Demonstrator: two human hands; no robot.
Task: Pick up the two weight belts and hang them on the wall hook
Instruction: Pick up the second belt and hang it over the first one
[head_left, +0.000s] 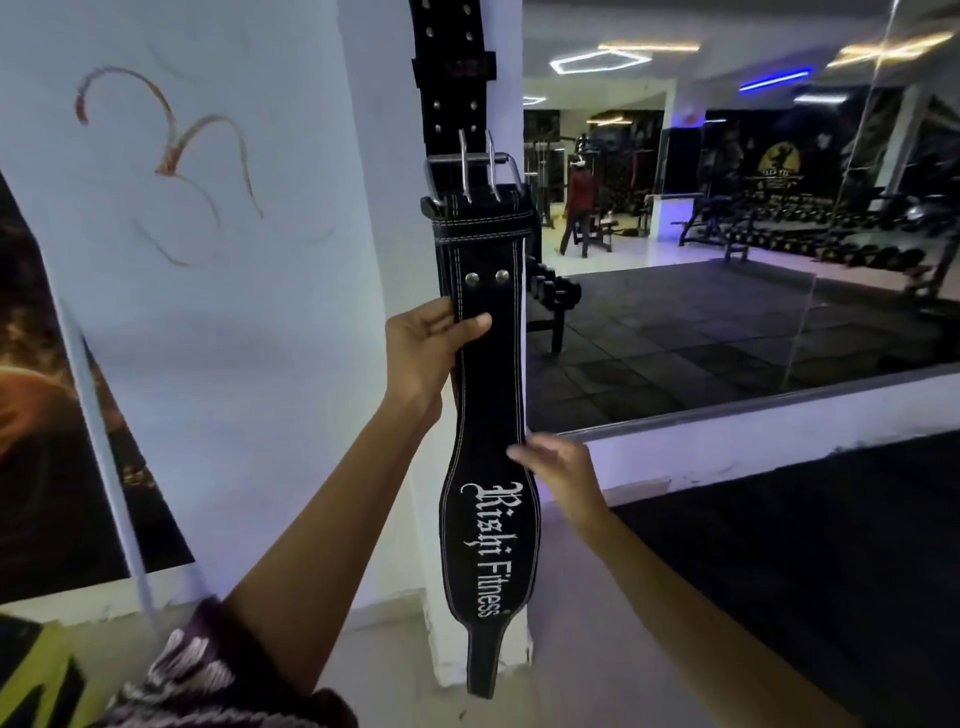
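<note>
Head view is taking in a white wall (234, 312) across the left half of the frame and a mirror (727, 234) filling the upper right, which is reflecting gym benches and racks. One pillar (395, 208) is standing at the centre, and one poster (52, 415) is showing at the left edge. Two black belts are hanging down the pillar: the rear belt (454, 78) is running off the top centre, and the front belt (488, 389) is dangling below it by one double-pronged buckle (475, 169); no hook is showing. Left hand (423, 353) is pinching the front belt's left edge, thumb across its face. Right hand (558, 473) is touching the belt's right edge lower down, fingers loosely spread.
</note>
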